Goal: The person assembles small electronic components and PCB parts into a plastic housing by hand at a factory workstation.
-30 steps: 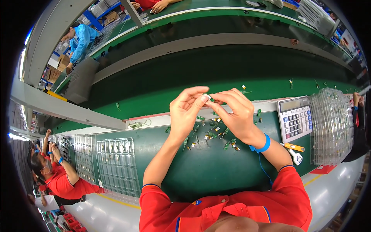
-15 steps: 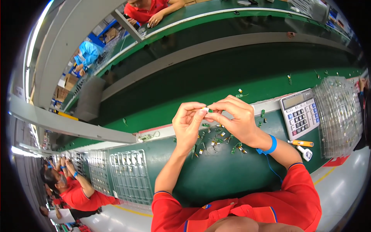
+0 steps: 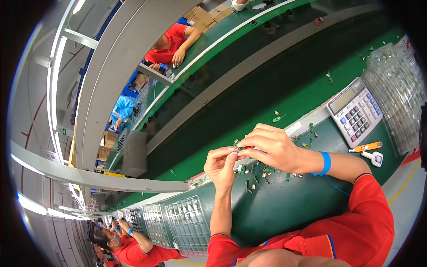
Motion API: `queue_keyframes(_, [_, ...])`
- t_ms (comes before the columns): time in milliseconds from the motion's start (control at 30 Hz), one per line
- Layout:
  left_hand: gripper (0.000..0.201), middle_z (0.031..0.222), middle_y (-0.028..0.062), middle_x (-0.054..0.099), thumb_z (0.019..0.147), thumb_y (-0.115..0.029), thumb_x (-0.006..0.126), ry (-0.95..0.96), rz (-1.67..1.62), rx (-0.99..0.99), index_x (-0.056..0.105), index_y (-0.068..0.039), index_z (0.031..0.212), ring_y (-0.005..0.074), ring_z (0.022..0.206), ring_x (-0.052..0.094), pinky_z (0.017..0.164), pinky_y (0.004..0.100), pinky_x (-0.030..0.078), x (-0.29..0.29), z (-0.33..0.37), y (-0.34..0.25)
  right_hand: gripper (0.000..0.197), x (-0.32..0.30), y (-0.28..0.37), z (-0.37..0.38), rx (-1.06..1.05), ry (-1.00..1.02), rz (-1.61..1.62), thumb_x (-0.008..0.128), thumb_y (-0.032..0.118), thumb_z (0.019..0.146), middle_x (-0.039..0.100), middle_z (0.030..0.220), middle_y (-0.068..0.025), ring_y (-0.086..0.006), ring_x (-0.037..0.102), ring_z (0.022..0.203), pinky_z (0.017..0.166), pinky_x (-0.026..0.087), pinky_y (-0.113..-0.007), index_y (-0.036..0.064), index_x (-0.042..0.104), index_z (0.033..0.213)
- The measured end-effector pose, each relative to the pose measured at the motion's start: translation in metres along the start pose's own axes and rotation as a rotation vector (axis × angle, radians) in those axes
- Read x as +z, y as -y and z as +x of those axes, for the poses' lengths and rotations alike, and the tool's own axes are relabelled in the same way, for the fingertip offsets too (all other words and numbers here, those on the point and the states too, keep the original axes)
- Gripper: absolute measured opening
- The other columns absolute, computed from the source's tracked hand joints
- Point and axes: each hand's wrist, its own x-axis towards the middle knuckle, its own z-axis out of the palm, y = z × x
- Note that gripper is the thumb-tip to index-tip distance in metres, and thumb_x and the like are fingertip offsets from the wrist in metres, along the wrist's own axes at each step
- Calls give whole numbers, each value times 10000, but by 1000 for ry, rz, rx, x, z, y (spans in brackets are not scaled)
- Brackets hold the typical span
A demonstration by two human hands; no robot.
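Note:
Between the fingertips of both hands is a small green circuit board (image 3: 237,143) with a light, yellowish part on it, mostly hidden by the fingers. My left hand (image 3: 222,167) pinches it from the left, thumb against fingers. From the right my right hand (image 3: 267,146) also pinches at it, with a blue strap (image 3: 326,163) round that wrist. Below the hands, several small green boards with wires (image 3: 267,171) lie scattered on the dark green tabletop (image 3: 284,200).
A calculator (image 3: 356,112) lies at the right, beside stacked clear plastic trays (image 3: 396,84). Near it are an orange cutter (image 3: 365,147) and a white tool (image 3: 374,158). A tray of parts (image 3: 189,222) lies at the left. Co-workers sit across the green belt (image 3: 213,151) and further left.
The view has tilted and swung left, so the bench appears more slanted. Both hands still hold the small board together; the right hand's fingers now cover more from above.

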Motion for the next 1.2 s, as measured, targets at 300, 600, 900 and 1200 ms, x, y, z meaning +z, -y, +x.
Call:
queue_keyframes(300, [152,877,90,603,836,80,633,11,-112,-223,541,-38,866,128,761,578,686,276,496,-2,3,-14,224,1,1,1,-189,23,-151,750,23,709,638,852,-98,-253,610,763,637,521,-332,-22,653,906])
queue_keyframes(600, [175,852,92,586,850,89,608,-57,-50,-124,490,-39,866,133,760,586,667,266,513,13,-4,-15,224,2,1,3,-188,24,-151,744,17,712,644,839,-103,-247,616,748,630,517,-333,-28,654,912])
queue_keyframes(900, [144,922,144,613,853,102,604,-114,69,65,503,4,884,185,777,657,730,279,563,11,-3,-12,155,1,11,7,128,40,142,682,26,806,676,827,-131,-233,643,739,644,516,-315,-24,680,953])
queue_keyframes(1200, [213,1046,159,633,857,75,623,0,129,-145,562,64,1061,222,893,671,846,314,553,1,1,-17,138,-5,12,14,645,197,410,652,93,888,640,830,-74,-114,626,793,700,555,-273,-42,642,913])
